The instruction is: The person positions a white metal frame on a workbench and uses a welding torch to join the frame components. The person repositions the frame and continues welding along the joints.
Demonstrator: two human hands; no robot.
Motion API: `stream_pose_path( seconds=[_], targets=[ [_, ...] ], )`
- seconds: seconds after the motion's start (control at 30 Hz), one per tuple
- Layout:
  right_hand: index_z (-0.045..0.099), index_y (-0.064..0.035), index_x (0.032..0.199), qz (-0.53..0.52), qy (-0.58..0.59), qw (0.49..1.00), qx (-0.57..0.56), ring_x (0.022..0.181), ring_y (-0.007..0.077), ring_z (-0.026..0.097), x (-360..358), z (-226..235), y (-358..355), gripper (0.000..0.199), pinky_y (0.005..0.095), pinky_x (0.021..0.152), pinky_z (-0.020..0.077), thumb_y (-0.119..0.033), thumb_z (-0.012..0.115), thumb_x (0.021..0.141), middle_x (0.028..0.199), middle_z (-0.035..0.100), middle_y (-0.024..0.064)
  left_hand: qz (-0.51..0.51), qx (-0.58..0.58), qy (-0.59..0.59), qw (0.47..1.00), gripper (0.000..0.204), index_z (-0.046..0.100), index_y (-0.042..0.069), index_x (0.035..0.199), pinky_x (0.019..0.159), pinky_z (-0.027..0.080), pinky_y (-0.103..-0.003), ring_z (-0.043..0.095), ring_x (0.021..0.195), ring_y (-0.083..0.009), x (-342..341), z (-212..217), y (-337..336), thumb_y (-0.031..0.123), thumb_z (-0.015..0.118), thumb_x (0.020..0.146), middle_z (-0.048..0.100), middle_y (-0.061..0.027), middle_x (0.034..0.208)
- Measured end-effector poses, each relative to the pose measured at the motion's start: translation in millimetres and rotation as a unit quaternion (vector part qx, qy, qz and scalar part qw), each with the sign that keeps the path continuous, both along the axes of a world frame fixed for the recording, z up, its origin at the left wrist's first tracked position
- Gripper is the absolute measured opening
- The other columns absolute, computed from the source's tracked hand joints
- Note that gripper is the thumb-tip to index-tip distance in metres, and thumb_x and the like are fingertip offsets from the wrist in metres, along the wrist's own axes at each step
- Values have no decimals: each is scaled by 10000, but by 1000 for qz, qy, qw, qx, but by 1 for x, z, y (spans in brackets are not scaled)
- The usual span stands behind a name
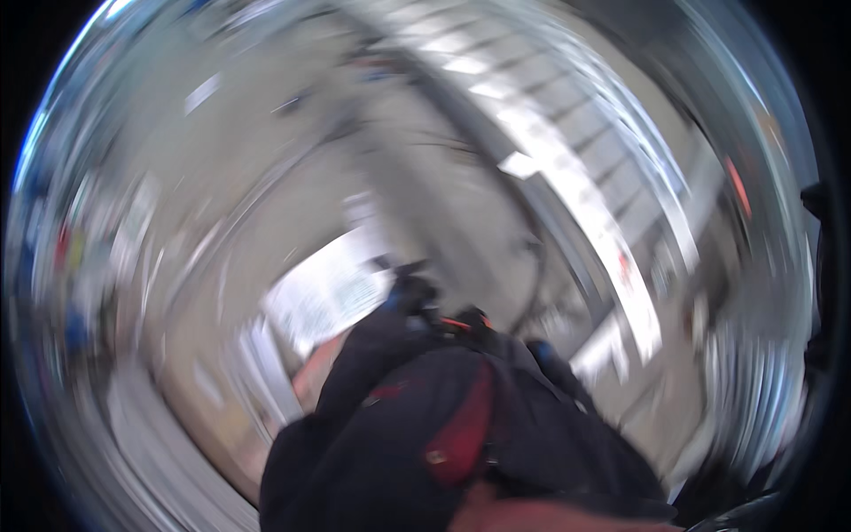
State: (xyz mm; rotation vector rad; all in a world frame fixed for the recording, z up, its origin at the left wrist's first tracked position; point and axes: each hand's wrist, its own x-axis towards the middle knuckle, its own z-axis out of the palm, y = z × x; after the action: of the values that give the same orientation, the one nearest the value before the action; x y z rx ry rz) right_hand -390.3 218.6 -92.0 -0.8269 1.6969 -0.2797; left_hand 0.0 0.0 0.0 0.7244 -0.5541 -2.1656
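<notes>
Grey-beige floor across most of the view, badly smeared, especially from nine round to twelve o'clock. Dark jacket with red trim next, filling six o'clock. Long structure with a white edge and grey squares, sweeping from twelve o'clock down toward four. Grey panel out at eight o'clock, just as blurred. White printed sheet left of centre toward nine o'clock, tilted, with lower edge close against a skin-toned patch, probably the left hand, at about half past seven. Cannot tell whether spread, pressed together or pinching the paper; fingers lost in the smear. Likewise cannot tell for the right hand, if rightly read in the skin-toned shape at half past five, cropped by the lower rim. Orange-red streak smallest, near half past two. Main risks, as a judgement: sheet slipping or creasing, from a loose hold or a sleeve brushing across; a knock against the white-edged structure, from turning with attention on the paper.
</notes>
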Motion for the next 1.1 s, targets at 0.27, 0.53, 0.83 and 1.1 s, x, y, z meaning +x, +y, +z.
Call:
stream_pose_path(
  seconds=[0.27, 0.53, 0.83, 1.1],
  targets=[
    [753, -60, 1130, -296, 35, 954, 34, 920, 246, 731, -2, 31, 145, 483, 386, 850, 546, -485, 668, 915, 976, 768, 156, -114, 20, 0, 993, 728, 425, 17, 1497, 841, 607, -498, 717, 937, -332, -89, 34, 1, 244, 792, 911, 745, -99, 990],
    [694, -157, 1303, -276, 125, 952, -27, 1166, 367, 675, -18, 60, 165, 496, 424, 986, 525, -482, 645, 931, 1205, 732, 172, -181, 8, -75, 981, 785, 381, -29, 1464, 791, 589, -460, 703, 929, -332, -179, 64, 17, 185, 823, 851, 696, -132, 956],
    [673, -109, 1338, -338, 124, 929, -79, 1154, 330, 703, -59, 116, 131, 553, 397, 974, 542, -494, 659, 941, 1214, 735, 193, -216, -20, -79, 973, 468, 546, 4, 1284, 776, 579, -458, 675, 887, -301, -236, 93, 22, 71, 765, 875, 659, -119, 977],
    [661, -63, 1343, -369, 107, 916, -113, 1125, 277, 719, -42, 144, 43, 497, 370, 956, 546, -398, 681, 977, 1194, 744, 181, -282, -16, -79, 956, 412, 577, 19, 1251, 818, 606, -446, 693, 918, -286, -268, 62, -50, 122, 767, 900, 665, -121, 989]
  ],
)
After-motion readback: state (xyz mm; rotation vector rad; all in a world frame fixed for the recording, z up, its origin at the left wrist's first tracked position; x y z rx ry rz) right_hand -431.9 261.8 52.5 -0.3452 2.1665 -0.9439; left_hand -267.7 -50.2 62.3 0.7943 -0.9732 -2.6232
